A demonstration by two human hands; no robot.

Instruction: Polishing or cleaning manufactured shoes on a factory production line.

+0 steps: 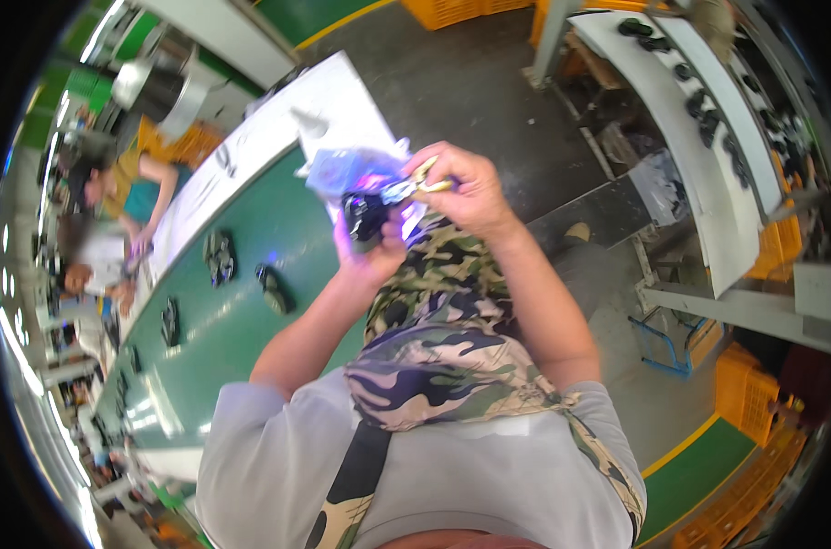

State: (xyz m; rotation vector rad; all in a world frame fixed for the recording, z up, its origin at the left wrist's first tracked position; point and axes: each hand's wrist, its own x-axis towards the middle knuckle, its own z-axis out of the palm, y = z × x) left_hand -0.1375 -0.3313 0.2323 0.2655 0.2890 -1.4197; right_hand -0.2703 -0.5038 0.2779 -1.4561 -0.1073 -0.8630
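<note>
My left hand [375, 247] is wrapped round a glossy black shoe [364, 216], held up in front of my apron. Pinched in my right hand [468, 190] is a small yellow-handled tool [425, 171], its silvery end close to the shoe's right side. Bright glare hides whether the two touch, and the tool's exact kind is unclear. Just beyond the shoe lies a bluish translucent plastic bag [344, 171] on the white tabletop [347, 96]. Violet-blue light falls on the shoe and my fingers.
A green conveyor belt [242, 366] to my left carries several dark shoes [219, 258]. Across it, a person [132, 183] works beside others. Dark shoes stand on a white rack [708, 197] at right. Orange crates [750, 389] and a blue metal frame [663, 352] stand on the floor.
</note>
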